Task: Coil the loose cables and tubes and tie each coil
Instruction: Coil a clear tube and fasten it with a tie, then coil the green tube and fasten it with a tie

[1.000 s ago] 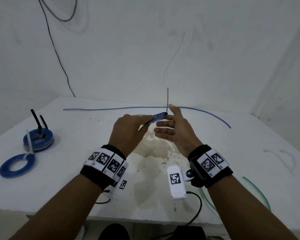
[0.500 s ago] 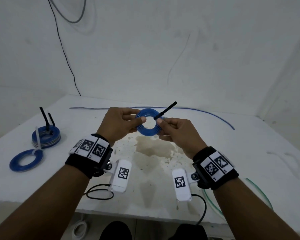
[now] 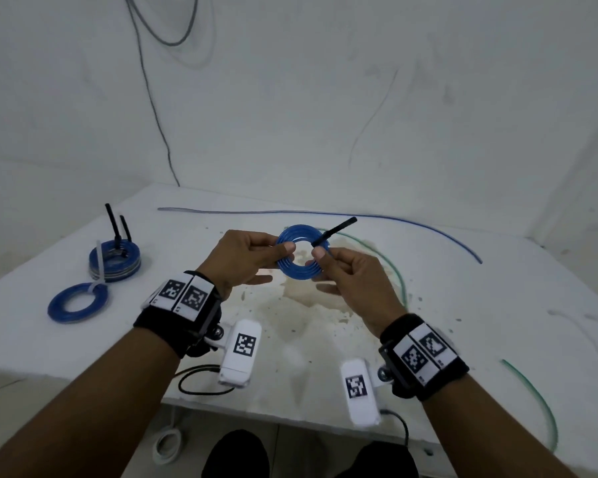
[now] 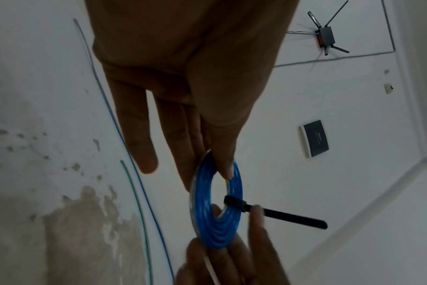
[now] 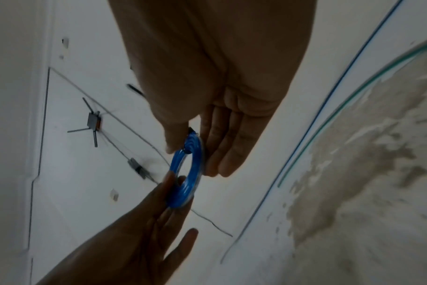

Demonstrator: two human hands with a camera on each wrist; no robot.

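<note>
Ribbed blue tube coil [image 3: 299, 252], ring-shaped, pinched by left hand [image 3: 243, 259]; flat black cable tie [image 3: 334, 232] pinched by right hand [image 3: 354, 283].

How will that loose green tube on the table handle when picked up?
Probably floppy but springy: the green tube lies in a long loose curve and runs off the table edge. Likely light, being thin. Expect it to spring open unless pinched, as both hands pinch the blue coil.
</note>
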